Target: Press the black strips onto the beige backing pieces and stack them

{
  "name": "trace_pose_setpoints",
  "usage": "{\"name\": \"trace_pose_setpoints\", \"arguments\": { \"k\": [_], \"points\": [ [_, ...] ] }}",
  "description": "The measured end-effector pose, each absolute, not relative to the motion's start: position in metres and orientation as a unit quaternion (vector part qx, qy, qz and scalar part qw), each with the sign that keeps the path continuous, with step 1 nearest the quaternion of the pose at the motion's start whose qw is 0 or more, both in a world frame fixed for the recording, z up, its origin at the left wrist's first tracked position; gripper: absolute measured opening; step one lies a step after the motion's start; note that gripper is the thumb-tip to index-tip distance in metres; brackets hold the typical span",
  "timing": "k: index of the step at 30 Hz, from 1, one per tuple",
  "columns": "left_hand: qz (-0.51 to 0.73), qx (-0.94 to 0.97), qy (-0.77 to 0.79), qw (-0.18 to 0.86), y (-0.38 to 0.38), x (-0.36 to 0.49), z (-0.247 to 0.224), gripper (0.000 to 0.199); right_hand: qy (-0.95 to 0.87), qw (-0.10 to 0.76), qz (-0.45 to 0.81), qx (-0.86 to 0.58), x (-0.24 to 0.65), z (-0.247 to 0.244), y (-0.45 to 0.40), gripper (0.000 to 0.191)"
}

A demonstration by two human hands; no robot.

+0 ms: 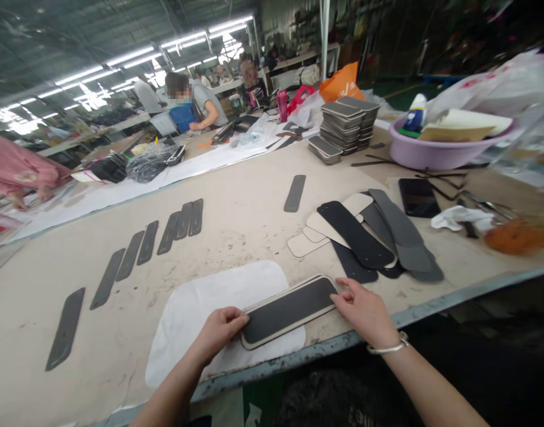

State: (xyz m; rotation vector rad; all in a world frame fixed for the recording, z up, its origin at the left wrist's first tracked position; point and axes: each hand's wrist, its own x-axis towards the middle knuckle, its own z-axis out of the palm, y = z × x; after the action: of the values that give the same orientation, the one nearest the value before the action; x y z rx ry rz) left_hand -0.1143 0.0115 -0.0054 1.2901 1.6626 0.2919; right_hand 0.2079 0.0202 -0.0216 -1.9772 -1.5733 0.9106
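A long dark grey panel with rounded corners lies on a slightly larger beige-edged panel near the table's front edge. My left hand is closed at its left end, thumb and finger pressed to the edge. At the other end, my right hand pinches the corner, with the thumb on the dark surface. Under them is a white sheet with rounded corners. To the right, loose black, grey and beige panels overlap in a fanned pile.
Several narrow dark strips lie in a slanting row at left, and another strip lies further back. Behind stand stacked panels and a purple basin. A phone lies at right. A person sits across the table.
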Motion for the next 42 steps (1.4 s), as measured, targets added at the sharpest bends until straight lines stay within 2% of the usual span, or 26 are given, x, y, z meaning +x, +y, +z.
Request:
{"name": "trace_pose_setpoints", "arguments": {
  "k": [8,18,26,32,36,40,42],
  "points": [
    [0.117,0.575,0.709,0.391,0.005,-0.112,-0.016,0.028,-0.591,0.208,0.313,-0.714,0.213,-0.031,0.018,0.043],
    [0.096,0.597,0.717,0.348,0.005,-0.105,-0.01,0.02,-0.598,0.204,0.309,-0.71,0.209,-0.028,0.018,0.044],
    [0.091,0.6,0.729,0.316,0.002,-0.103,-0.014,0.022,-0.591,0.212,0.323,-0.709,0.209,-0.028,0.017,0.041],
    [0.13,0.571,0.747,0.313,-0.006,-0.105,-0.017,0.022,-0.599,0.19,0.306,-0.715,0.212,-0.033,0.016,0.045],
    [0.168,0.557,0.758,0.296,-0.008,-0.114,-0.014,0.035,-0.607,0.184,0.292,-0.716,0.215,-0.04,0.019,0.048],
    [0.192,0.545,0.733,0.358,-0.016,-0.119,-0.01,0.022,-0.61,0.19,0.288,-0.713,0.217,-0.042,0.02,0.049],
    [0.213,0.531,0.722,0.389,-0.022,-0.117,-0.009,0.022,-0.609,0.186,0.288,-0.715,0.216,-0.042,0.019,0.047]
  ]
}}
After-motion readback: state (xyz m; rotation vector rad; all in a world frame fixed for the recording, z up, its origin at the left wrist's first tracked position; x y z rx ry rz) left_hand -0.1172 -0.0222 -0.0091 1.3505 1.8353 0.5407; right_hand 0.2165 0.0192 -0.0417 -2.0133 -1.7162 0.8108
